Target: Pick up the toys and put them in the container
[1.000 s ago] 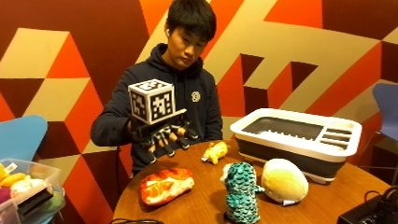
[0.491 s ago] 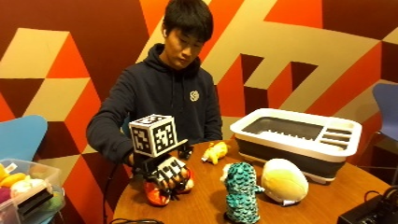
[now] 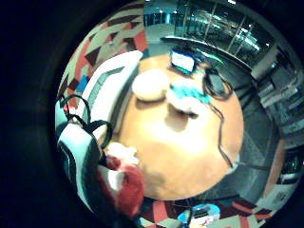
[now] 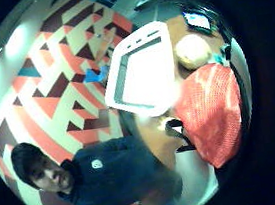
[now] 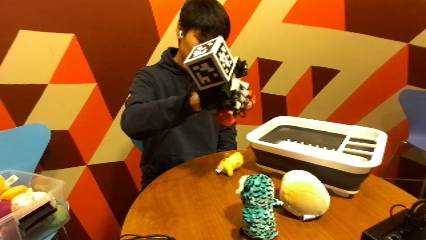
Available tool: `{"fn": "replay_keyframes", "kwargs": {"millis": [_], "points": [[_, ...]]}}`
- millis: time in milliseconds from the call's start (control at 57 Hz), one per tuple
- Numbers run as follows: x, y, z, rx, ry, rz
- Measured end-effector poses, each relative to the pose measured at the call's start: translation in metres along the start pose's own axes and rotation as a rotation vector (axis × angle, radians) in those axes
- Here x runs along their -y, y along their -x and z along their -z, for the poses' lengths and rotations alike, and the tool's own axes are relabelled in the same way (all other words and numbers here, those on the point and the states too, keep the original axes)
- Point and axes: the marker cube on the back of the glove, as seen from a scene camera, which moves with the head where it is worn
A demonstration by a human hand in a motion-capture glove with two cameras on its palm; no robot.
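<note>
In the outside view my gloved right hand [image 5: 223, 97] is raised at the person's chest height, left of the container, and grips the red and white plush toy [image 5: 228, 118], which is mostly hidden behind the hand. That toy fills the palm views [image 4: 212, 113] [image 3: 126, 190]. The white and grey container [image 5: 319, 145] [image 4: 144, 71] stands at the table's back right with nothing showing inside. On the round wooden table [image 5: 186, 200] lie a small yellow toy [image 5: 229, 162], an upright teal spotted toy [image 5: 259, 206] [image 3: 187, 92] and a cream round toy [image 5: 304, 194] [image 3: 149, 84].
A clear bin [image 5: 26, 205] holding several toys stands at the lower left beside a blue chair [image 5: 20, 145]. A black device [image 5: 399, 227] with cables sits at the table's front right. Another blue chair [image 5: 416, 110] is at the far right.
My hand came down onto the red and white toy at the table's left, gripped it, and has lifted it up to chest height. The other toys have not moved.
</note>
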Motion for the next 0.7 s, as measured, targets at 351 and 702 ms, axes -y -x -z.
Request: {"fn": "replay_keyframes", "kwargs": {"millis": [351,702], "points": [[0.079,0.089,-0.112,0.172,0.046,0.04],[0.061,0.1,-0.147,0.224,0.195,0.035]]}}
